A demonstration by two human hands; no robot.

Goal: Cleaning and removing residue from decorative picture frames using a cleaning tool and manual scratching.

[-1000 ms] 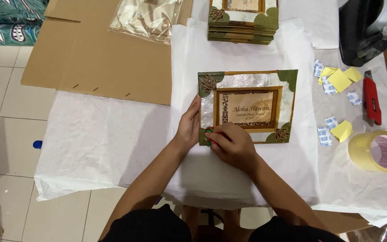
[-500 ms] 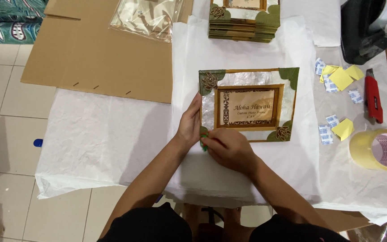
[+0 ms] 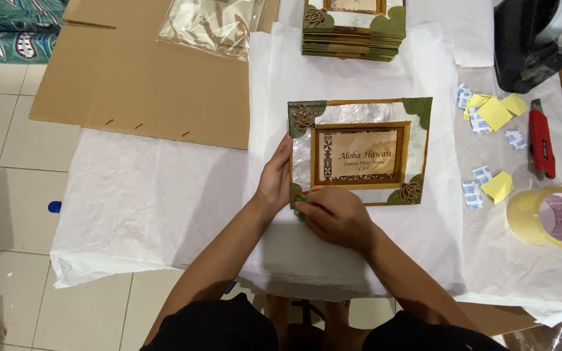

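A rectangular photo frame (image 3: 359, 151) with green leaf corners, a pearly border and a brown inner rim lies flat on white tissue paper (image 3: 352, 71). My left hand (image 3: 275, 179) grips the frame's left edge near its lower corner. My right hand (image 3: 334, 215) rests on the frame's lower left corner with its fingers curled, fingertips touching the corner. Whether the right hand pinches anything small is hidden by the fingers.
A stack of similar frames (image 3: 352, 29) sits at the top. Right of the frame lie yellow notes (image 3: 494, 112), small white packets (image 3: 473, 195), a red box cutter (image 3: 542, 147), a tape roll (image 3: 548, 217) and a black tape dispenser (image 3: 531, 42). Flat cardboard (image 3: 144, 84) and a plastic-bagged item (image 3: 213, 25) lie at left.
Both hands stay at the frame's lower left corner. The right hand's fingers have shifted slightly along the bottom edge. The frame has not moved noticeably.
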